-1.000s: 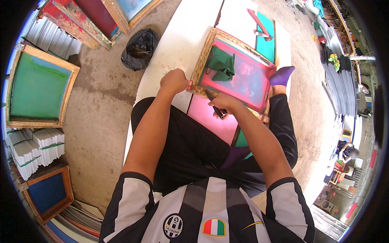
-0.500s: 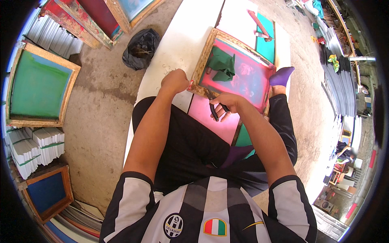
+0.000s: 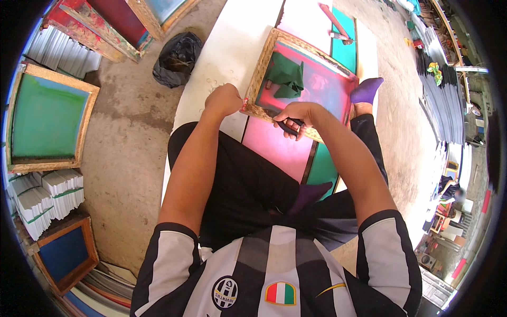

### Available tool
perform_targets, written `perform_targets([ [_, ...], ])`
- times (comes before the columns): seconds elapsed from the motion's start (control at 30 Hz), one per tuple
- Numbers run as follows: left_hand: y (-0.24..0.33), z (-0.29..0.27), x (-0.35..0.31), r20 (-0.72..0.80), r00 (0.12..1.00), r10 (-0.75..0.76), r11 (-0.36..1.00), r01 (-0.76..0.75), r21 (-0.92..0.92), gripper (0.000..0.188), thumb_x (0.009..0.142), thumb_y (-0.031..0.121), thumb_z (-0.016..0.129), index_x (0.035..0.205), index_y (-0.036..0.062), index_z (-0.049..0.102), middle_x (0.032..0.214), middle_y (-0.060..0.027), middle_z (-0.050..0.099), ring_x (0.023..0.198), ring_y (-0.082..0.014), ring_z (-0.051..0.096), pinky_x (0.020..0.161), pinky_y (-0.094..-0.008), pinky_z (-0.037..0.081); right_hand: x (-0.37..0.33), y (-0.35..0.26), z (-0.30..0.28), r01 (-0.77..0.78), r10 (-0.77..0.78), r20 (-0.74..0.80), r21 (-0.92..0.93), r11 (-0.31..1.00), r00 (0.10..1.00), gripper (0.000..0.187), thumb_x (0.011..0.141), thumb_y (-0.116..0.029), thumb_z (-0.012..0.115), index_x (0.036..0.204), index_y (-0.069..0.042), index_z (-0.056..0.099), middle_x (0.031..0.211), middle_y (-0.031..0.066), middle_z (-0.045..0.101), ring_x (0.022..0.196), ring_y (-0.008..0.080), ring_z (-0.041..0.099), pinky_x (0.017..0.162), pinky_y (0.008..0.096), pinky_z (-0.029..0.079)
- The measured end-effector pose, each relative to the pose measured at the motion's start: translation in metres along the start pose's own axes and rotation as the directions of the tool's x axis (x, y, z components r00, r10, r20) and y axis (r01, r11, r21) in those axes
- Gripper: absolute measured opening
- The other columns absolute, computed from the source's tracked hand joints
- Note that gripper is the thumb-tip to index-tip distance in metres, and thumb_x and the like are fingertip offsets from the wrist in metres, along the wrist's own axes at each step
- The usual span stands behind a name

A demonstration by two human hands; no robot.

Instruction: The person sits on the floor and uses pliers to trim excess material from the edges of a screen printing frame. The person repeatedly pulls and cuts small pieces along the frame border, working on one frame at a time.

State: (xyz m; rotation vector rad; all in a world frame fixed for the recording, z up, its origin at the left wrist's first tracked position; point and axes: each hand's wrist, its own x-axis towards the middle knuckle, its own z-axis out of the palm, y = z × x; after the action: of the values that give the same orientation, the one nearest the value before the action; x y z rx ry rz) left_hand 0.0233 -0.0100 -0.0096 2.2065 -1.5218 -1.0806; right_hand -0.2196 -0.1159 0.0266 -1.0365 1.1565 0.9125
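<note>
A wooden screen frame [image 3: 257, 74] with pink- and blue-stained mesh lies before me on the long board. My left hand [image 3: 223, 100] is closed beside its near-left corner, close to a red-stained spot. Whatever its fingers pinch is too small to make out. At the frame's near edge, my right hand [image 3: 298, 117] grips black-handled pliers [image 3: 288, 128]. Their handles show under my fingers; the jaws are hidden. A crumpled green cloth [image 3: 287, 76] rests on the mesh.
Pink [image 3: 277, 150] and teal panels [image 3: 323, 165] lie beneath the frame. A red-handled tool [image 3: 334, 20] lies beyond it. My purple-socked foot [image 3: 366, 91] touches its right side. A black plastic bag [image 3: 177, 59] and a green screen [image 3: 50, 116] stand on the left.
The pliers' handles, spread apart before, have come closer together in my right hand, which has shifted slightly away from me. My left hand stays by the frame's corner. The view has shifted slightly.
</note>
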Motion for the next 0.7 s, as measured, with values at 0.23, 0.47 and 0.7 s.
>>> perform_targets([
  [0.23,0.01,-0.007,-0.006,-0.009,0.988,-0.154,0.979,0.154,0.131,0.031,0.083,0.029,0.075,0.102,0.0053,0.078,0.106,-0.0192,0.075,0.102,-0.0351,0.072,0.087,-0.0447,0.056,0.006,0.0,0.035,0.033,-0.057,-0.218,-0.108,0.994,0.974,0.022,0.081,-0.02,0.067,0.093,-0.002,0.062,0.077,0.0182,0.068,0.063,0.0263,0.067,0.06,0.0458,0.057],
  [0.47,0.007,-0.006,0.001,-0.076,0.969,-0.234,0.95,0.244,0.196,0.033,0.087,0.027,0.068,0.111,0.0055,0.073,0.114,-0.02,0.073,0.107,-0.0367,0.071,0.09,-0.0467,0.056,0.038,0.033,0.097,0.292,-0.332,-0.639,-0.172,0.941,0.694,0.027,0.084,-0.019,0.061,0.078,0.006,0.068,0.061,0.0181,0.067,0.052,0.0294,0.069,0.057,0.0412,0.057],
  [0.7,0.008,-0.011,-0.004,-0.118,0.958,-0.263,0.935,0.283,0.215,0.031,0.087,0.022,0.063,0.11,0.0042,0.072,0.114,-0.02,0.073,0.108,-0.0367,0.07,0.09,-0.0472,0.056,0.051,0.031,0.124,0.156,-0.305,-0.811,-0.262,0.952,0.5,0.035,0.087,-0.026,0.064,0.103,0.005,0.069,0.098,0.0285,0.072,0.093,0.0438,0.072,0.083,0.0525,0.057],
])
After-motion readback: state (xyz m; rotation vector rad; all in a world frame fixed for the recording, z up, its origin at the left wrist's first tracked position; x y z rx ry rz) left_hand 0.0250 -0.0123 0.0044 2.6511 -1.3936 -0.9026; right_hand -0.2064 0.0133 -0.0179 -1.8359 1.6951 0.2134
